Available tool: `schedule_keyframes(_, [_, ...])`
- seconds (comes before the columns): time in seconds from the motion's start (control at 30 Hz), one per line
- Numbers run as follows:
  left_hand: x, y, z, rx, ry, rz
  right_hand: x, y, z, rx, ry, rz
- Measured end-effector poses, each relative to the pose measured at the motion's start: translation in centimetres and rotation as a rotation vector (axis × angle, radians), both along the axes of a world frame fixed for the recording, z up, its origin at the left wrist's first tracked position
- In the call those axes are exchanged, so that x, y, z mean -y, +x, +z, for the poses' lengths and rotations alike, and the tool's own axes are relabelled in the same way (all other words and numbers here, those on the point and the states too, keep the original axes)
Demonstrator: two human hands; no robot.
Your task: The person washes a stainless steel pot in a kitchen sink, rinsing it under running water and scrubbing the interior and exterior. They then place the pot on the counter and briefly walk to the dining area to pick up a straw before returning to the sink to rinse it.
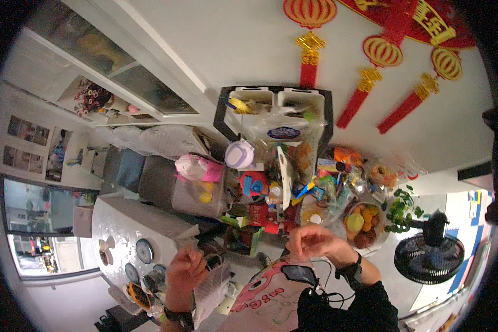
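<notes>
My left hand (187, 270) is raised at the lower middle, its fingers curled in and somewhat blurred. I see nothing between them. To its right, my right hand (317, 242) is held up with bent fingers drawn together, and no object shows in it. Both wrists wear dark bands. Below my right hand a dark phone-like device (300, 274) with black cables lies against a pink printed garment (260, 293). Beyond the hands is a crowded heap of packages, including a red package (258, 214), a blue-and-yellow pack (304, 191) and a fruit bowl (364, 224).
At left, a glossy covered table (119, 213) carries dishes, including a round plate (144, 250). A grey chair (196, 196) holds a pink-and-white bag (198, 167). A black fan (429, 257) and a leafy plant (402, 209) stand at right. White bins (301, 99) are at the back.
</notes>
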State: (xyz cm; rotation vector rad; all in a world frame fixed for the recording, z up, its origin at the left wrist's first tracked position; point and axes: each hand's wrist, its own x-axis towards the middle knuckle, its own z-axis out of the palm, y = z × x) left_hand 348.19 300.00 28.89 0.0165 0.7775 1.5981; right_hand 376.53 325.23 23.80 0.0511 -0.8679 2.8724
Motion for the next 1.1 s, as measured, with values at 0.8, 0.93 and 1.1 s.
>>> schedule_keyframes(0.8, [-34.0,-1.4,0.0,-2.167,-0.146,0.05,0.7,7.2,-4.5,0.154,-0.321,-0.182])
schedule_keyframes(0.93, [-34.8,-1.8,-1.0,-2.227,-0.051,0.112,1.0,7.2,-4.5,0.159,-0.295,-0.237])
schedule_keyframes(1.1, [-34.1,-2.3,-0.6,-2.15,-0.146,0.1,1.3,6.9,-4.4,0.131,-0.272,-0.248])
